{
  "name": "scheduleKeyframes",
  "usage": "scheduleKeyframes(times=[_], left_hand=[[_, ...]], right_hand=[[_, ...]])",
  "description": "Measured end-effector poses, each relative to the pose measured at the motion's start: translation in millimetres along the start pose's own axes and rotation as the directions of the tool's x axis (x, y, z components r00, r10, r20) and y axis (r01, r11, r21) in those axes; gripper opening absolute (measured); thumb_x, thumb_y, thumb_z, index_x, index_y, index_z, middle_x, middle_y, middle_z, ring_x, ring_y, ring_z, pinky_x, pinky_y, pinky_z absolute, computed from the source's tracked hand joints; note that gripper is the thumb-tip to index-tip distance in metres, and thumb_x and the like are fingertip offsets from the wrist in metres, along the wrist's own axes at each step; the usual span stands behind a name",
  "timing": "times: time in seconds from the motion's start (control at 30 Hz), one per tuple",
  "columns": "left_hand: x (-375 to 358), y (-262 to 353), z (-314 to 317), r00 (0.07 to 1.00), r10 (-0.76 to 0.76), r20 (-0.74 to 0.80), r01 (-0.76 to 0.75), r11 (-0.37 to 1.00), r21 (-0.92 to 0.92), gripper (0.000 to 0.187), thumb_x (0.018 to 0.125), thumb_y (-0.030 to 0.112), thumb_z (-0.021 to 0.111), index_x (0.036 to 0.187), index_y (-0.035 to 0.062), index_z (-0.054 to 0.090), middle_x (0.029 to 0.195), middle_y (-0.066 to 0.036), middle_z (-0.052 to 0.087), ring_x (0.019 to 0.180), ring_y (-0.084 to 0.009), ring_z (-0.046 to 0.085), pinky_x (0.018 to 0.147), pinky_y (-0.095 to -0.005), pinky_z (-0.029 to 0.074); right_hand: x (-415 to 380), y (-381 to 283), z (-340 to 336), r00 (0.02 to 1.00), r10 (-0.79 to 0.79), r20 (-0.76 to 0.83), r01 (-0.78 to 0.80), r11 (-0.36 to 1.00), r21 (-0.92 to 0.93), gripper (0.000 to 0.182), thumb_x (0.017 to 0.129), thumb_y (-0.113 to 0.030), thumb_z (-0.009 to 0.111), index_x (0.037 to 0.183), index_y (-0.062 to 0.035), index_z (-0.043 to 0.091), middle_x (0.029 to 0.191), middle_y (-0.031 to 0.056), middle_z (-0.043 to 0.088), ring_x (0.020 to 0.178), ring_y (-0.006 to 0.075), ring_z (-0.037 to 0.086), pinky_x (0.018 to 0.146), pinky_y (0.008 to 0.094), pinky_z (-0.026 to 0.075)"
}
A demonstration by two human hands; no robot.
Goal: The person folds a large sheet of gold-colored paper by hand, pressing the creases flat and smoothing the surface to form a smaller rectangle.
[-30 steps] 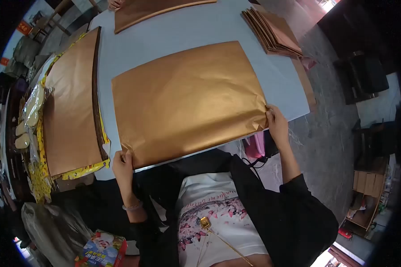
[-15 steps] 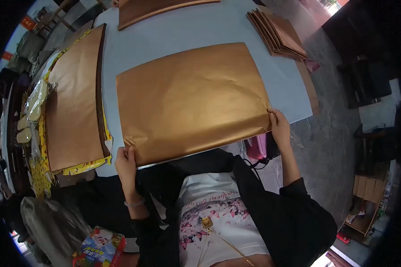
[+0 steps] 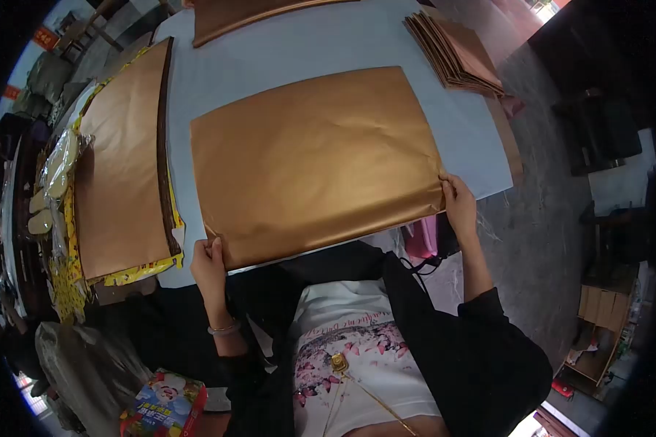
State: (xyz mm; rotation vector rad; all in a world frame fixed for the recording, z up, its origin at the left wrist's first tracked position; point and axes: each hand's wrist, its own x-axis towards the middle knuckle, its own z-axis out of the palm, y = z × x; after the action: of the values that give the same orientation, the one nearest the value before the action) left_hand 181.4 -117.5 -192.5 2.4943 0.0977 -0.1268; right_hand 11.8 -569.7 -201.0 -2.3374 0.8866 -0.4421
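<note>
A large copper-coloured paper sheet (image 3: 313, 160) lies flat on the pale blue table (image 3: 284, 51) in front of me. My left hand (image 3: 210, 268) pinches its near left corner at the table's front edge. My right hand (image 3: 459, 204) grips the near right corner. The sheet's near edge runs straight between both hands and overhangs the table edge slightly.
A thick stack of the same copper sheets (image 3: 120, 160) sits at the left on yellow wrapping. A fanned pile of folded copper pieces (image 3: 455, 54) rests at the far right. Another copper sheet (image 3: 255, 11) lies at the far edge. A colourful box (image 3: 164, 411) is low at the left.
The crumpled near corners of the sheet have been pulled smooth, and the near edge now lies straighter. Both hands stay at the corners, shifted only slightly.
</note>
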Motion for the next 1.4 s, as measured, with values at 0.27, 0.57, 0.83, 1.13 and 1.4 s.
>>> scheduleKeyframes(times=[0.27,0.57,0.83,1.13,1.4], left_hand=[[-8.7,2.4,3.7,0.994,-0.034,-0.102,0.04,0.998,0.056,0.032,0.089,0.033,0.061,0.087,0.001,0.057,0.07,-0.014,0.061,0.065,-0.0305,0.061,0.06,-0.0383,0.046],[-23.3,-1.4,-3.7,0.972,-0.233,-0.034,0.222,0.957,-0.188,0.035,0.091,0.034,0.059,0.1,0.0,0.057,0.067,-0.009,0.056,0.061,-0.0178,0.053,0.057,-0.0328,0.043],[-40.4,-23.7,1.2,0.987,-0.118,-0.109,0.062,0.906,-0.418,0.03,0.089,0.027,0.064,0.099,-0.0014,0.059,0.065,-0.005,0.055,0.059,-0.0111,0.05,0.056,-0.0274,0.042],[-47.9,-14.6,5.8,0.982,-0.096,-0.166,0.028,0.927,-0.374,0.022,0.086,0.016,0.066,0.099,0.0,0.059,0.072,-0.008,0.062,0.066,-0.0134,0.06,0.061,-0.0271,0.048],[-53.2,-15.4,9.1,0.973,-0.117,-0.197,0.043,0.939,-0.341,0.022,0.088,0.019,0.064,0.1,0.0014,0.059,0.075,-0.007,0.063,0.069,-0.0143,0.06,0.063,-0.0289,0.048]], right_hand=[[0.3,3.9,1.8,0.999,-0.027,-0.021,0.026,0.999,-0.043,0.021,0.092,-0.018,0.052,0.107,-0.0063,0.061,0.099,0.0154,0.065,0.09,0.0336,0.062,0.077,0.0381,0.048],[-0.6,0.9,0.3,0.998,-0.052,0.027,0.054,0.995,-0.079,0.023,0.095,-0.018,0.049,0.111,-0.0047,0.06,0.105,0.0149,0.064,0.096,0.0313,0.062,0.081,0.0358,0.048],[2.2,7.9,1.1,0.998,-0.022,0.057,0.026,0.997,-0.079,0.023,0.096,-0.017,0.048,0.112,-0.0045,0.06,0.11,0.0149,0.063,0.099,0.0305,0.062,0.083,0.0351,0.048],[-0.1,-2.6,-1.8,0.997,-0.042,0.058,0.049,0.992,-0.116,0.026,0.098,-0.021,0.045,0.114,-0.0063,0.059,0.113,0.012,0.063,0.102,0.0297,0.06,0.084,0.0358,0.047],[-2.7,-5.4,0.1,0.998,-0.058,-0.004,0.056,0.982,-0.18,0.022,0.095,-0.02,0.047,0.111,-0.0115,0.059,0.105,0.013,0.064,0.094,0.0343,0.061,0.077,0.0395,0.048]])
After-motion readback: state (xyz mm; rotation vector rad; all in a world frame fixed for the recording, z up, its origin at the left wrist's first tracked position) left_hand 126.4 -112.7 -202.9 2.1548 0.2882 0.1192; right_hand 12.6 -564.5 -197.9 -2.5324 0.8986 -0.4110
